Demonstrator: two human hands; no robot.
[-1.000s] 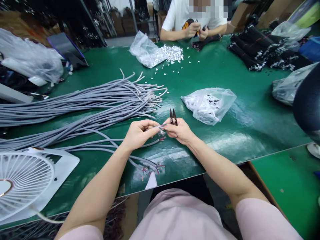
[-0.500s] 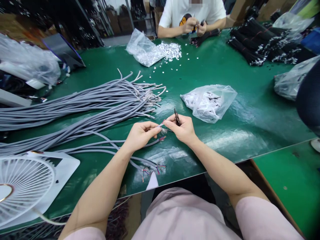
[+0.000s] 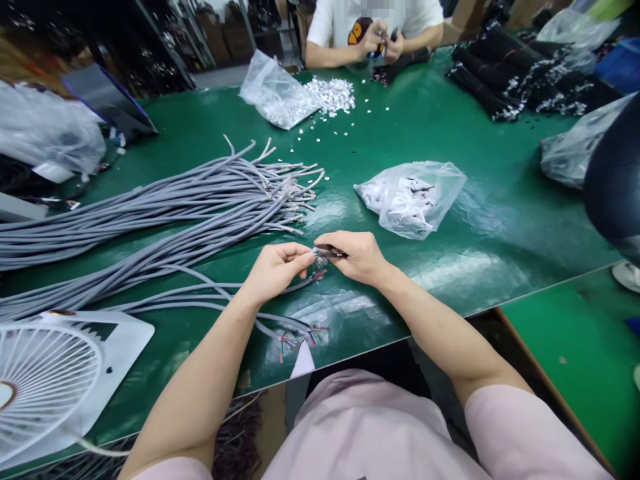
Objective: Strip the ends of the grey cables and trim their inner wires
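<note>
My left hand [image 3: 277, 272] is closed in a pinch on the stripped end of a grey cable, where a pale strand and fine wires show at the fingertips. My right hand [image 3: 357, 257] grips small dark snips [image 3: 330, 251], their tip pointing left and meeting the pinched end. Just below the fingers lies another cable end with coloured wires [image 3: 319, 274]. Nearer the table edge, more grey cable ends fan out red, blue and green wires [image 3: 287, 341]. A thick bundle of grey cables [image 3: 200, 200] stretches across the table to the left of my hands.
A clear bag of white pieces [image 3: 413, 200] lies beyond my right hand. Farther back is a bag [image 3: 277, 93] spilling small shiny pieces [image 3: 333, 97]. A white fan [image 3: 50, 373] stands at the lower left. Across the table [image 3: 500, 260] a co-worker [image 3: 375, 40] handles black cables.
My right hand has turned the snips from pointing up to pointing left, onto the cable end. My left hand keeps its pinch. The whole view has shifted slightly.
</note>
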